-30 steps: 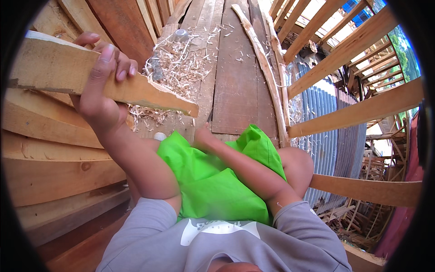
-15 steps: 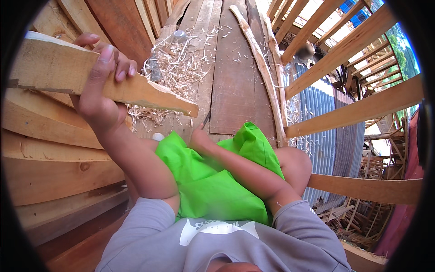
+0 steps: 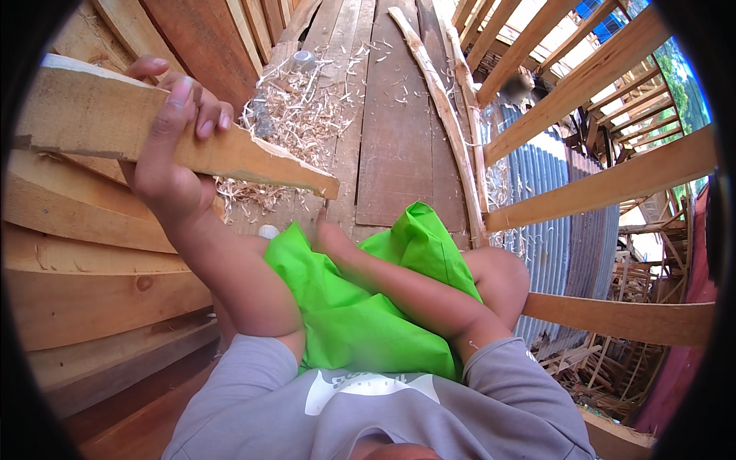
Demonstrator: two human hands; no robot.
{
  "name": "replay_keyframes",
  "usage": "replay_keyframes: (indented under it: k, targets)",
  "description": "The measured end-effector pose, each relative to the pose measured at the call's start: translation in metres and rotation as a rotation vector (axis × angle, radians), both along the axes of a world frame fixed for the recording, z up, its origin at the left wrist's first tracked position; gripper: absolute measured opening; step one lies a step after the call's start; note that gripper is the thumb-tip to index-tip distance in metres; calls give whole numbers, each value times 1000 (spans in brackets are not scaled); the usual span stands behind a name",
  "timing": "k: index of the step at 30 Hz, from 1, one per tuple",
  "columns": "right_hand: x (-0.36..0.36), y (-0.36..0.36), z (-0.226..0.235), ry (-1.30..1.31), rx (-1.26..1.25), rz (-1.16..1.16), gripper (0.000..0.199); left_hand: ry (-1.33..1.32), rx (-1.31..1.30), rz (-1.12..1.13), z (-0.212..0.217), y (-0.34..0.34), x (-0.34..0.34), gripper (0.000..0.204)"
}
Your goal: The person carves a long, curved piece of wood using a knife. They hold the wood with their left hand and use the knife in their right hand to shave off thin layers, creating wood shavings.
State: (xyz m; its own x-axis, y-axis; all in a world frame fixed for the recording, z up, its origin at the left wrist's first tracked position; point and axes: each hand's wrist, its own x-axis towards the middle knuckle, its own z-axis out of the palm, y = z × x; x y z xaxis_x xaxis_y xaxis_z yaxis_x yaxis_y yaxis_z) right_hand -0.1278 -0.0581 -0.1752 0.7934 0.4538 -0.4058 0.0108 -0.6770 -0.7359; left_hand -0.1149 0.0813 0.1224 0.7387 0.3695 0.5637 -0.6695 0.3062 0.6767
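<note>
Left hand (image 3: 176,115) clasps a tapered board (image 3: 92,111) as the right hand (image 3: 330,236) sits below its tip

In the upper left of the frame, the left hand is closed on the board, fingers bent around it and fingertips showing against the wood. The board runs from the left rim toward the centre, narrowing to a blunt point just above the right hand. That hand, near the middle of the frame, is partly hidden and small; how far its fingers are closed, and on what, I cannot tell.

Bright green shorts (image 3: 368,326) fill the lower centre, with the right forearm lying across them; a grey shirt (image 3: 345,422) covers the bottom. Beyond the board, pale curled shavings (image 3: 310,115) are scattered over the plank floor (image 3: 399,146), near a small clear container (image 3: 303,60) at upper centre.

Stacked timber (image 3: 100,299) lines the left side. A long pale strip (image 3: 433,84) lies right of centre, beside wooden slats (image 3: 606,188) and corrugated sheets (image 3: 537,207) on the right.
</note>
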Motion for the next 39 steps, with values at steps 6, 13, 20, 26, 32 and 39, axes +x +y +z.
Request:
replay_keyframes:
  k: [6, 13, 20, 26, 32, 39]
  targets:
    - [-11, 0, 20, -77, 19, -47, 89, 9, 3, 15, -1, 2, -1, 33]
    - [-5, -5, -16, 97, 75, -20, 101, 13, 1, 6, 1, -1, -1, 33]
    - [-17, -5, 26, -151, 72, -202, 94, 16, 6, 1, 1, -1, 0, 33]
    - [7, -16, 32, 111, 7, -131, 88, 14, 3, -2, 0, 2, -1, 34]
    - [11, -12, 7, -16, 131, -272, 65, 17, -20, -15, 1, -2, 0, 34]
    - [38, -20, 3, -208, -27, -571, 37, 16, -1, 6, -1, 3, 0, 34]
